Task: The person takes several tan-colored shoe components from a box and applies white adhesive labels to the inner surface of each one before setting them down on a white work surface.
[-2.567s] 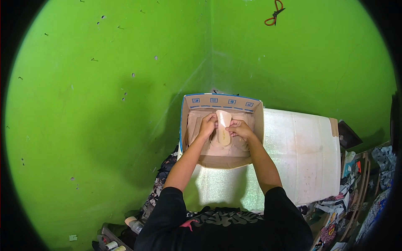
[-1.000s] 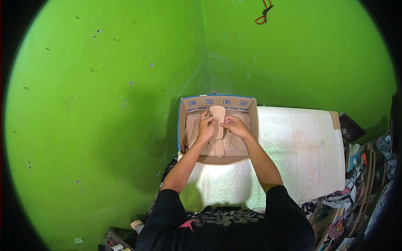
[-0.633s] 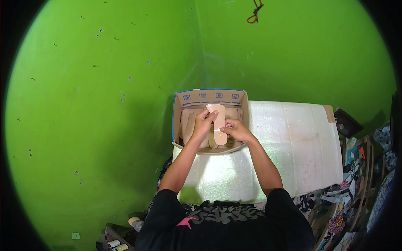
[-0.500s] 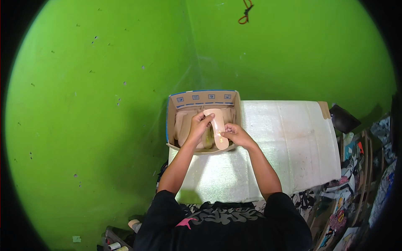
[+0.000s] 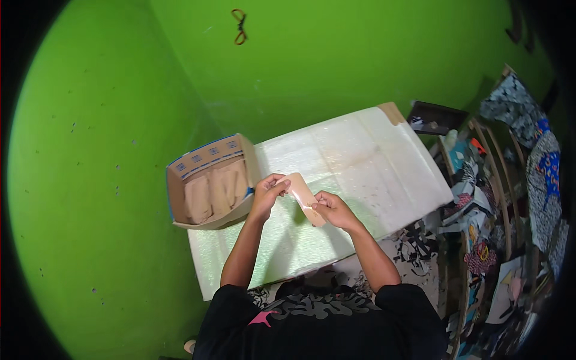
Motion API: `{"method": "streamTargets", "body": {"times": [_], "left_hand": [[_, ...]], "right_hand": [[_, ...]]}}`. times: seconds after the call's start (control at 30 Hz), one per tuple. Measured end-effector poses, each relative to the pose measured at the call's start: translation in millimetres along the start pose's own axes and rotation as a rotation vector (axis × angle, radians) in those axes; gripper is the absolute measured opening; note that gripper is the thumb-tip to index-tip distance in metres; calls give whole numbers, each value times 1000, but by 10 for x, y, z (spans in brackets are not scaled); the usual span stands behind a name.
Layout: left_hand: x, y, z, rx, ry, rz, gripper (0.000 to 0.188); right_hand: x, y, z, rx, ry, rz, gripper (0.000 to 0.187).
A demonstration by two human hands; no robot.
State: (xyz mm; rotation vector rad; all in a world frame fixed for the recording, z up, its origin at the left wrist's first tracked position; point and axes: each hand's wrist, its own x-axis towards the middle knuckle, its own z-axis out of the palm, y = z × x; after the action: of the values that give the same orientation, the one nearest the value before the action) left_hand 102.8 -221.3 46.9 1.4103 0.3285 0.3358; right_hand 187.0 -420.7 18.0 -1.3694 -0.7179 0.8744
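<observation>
Between my two hands is a beige shoe insole (image 5: 303,195) with a shiny surface and gold print near one end. My left hand (image 5: 269,193) pinches its far end, thumb on top. The end nearer to me is gripped by my right hand (image 5: 333,210), also with the thumb on top. Both hands are over the white-covered table (image 5: 384,162), to the right of an open cardboard box (image 5: 240,210). Stacks of similar beige insoles (image 5: 216,189) lie inside that box.
Green walls (image 5: 102,150) meet behind the box. At the right a wooden rack (image 5: 509,198) holds fabric scraps, with patterned cloth (image 5: 543,186) hanging beside it. A dark tray (image 5: 438,117) sits past the table's far right corner. Scraps (image 5: 414,252) litter the floor.
The view has turned to the right, so the box now appears farther left. My hands and the insole have moved from over the box to over the table, and the insole is more tilted.
</observation>
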Motion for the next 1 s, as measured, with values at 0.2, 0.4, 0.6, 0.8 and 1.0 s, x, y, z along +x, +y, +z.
{"method": "streamTargets", "body": {"times": [0.2,0.4,0.6,0.8,1.0], "left_hand": [[61,-413,1133,-1,-140,-84,13],[180,-733,2070,-20,-275,-120,13],[276,-826,2757,-54,-234,-171,16],[692,-1196,2911,-72,-309,-197,27],[1058,-1185,3264,-49,-81,-137,22]], "right_hand": [[-940,96,-828,-1,197,76,9],[-1616,190,-1423,-64,397,78,9],[-1915,388,-1899,24,542,95,9],[-1833,421,-2256,20,555,157,11],[-1526,498,-2789,-30,466,230,12]]}}
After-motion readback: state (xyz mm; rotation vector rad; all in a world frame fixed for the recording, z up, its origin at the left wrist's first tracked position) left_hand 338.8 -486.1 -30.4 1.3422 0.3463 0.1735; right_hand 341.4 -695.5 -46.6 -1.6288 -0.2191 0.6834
